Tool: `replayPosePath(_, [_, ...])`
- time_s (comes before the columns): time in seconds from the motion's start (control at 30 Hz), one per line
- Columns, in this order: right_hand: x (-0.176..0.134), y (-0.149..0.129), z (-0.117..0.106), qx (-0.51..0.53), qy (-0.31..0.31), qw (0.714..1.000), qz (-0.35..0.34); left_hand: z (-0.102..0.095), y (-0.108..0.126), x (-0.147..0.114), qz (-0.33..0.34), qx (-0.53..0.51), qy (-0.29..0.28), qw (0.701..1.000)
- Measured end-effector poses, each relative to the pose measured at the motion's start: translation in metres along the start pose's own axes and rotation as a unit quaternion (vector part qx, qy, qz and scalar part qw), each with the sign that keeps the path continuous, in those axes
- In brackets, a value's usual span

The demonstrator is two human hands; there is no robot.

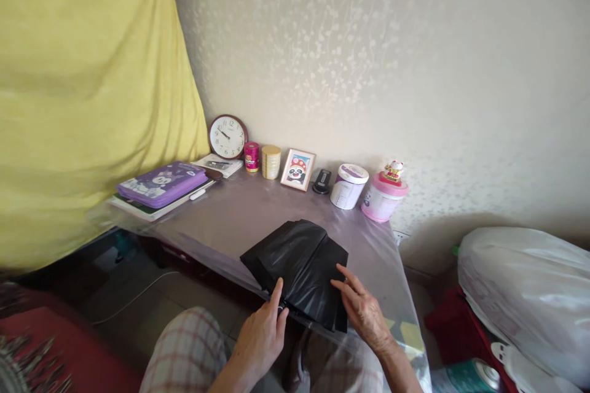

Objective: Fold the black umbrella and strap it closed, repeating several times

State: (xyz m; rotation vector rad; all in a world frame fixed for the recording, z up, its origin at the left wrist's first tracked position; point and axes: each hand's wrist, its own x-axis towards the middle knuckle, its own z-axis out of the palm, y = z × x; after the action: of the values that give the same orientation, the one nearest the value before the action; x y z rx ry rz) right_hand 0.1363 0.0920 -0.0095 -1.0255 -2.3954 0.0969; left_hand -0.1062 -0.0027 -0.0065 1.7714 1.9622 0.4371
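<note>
A black folding umbrella (306,264), its canopy loosely pleated and fanned out, lies at the front edge of the table. My left hand (262,334) is closed around its narrow near end, index finger and thumb lying along the fabric; the grip itself is partly hidden. At the canopy's right edge, the fingers of my right hand (364,310) hold a fold of the black cloth. The tip of the right thumb is hard to make out.
Along the wall stand a clock (228,136), a pink can (251,157), a yellow canister (271,163), a framed panda picture (298,170), a white tub (349,187) and a pink-lidded tub (383,199). A purple case (162,184) lies left; a plastic-covered bundle (525,282) sits right.
</note>
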Motion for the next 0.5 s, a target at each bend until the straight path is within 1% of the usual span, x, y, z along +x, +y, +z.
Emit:
replayPosePath(0.13, [0.003, -0.001, -0.003, -0.003, 0.002, 1.0, -0.012, 0.0, 0.001, -0.001, -0.004, -0.002, -0.002, 1.0])
replayPosePath(0.23, [0.008, -0.003, -0.009, 0.023, 0.014, 1.0, -0.012, -0.001, 0.001, -0.001, 0.0, 0.001, 0.003, 1.0])
replayPosePath(0.37, [0.022, -0.011, -0.016, 0.069, 0.048, 0.996, -0.008, -0.003, 0.001, -0.001, -0.008, 0.001, -0.007, 1.0])
replayPosePath(0.5, [0.046, -0.017, -0.016, 0.107, 0.096, 0.989, -0.023, -0.001, 0.0, 0.0, -0.004, 0.004, -0.002, 1.0])
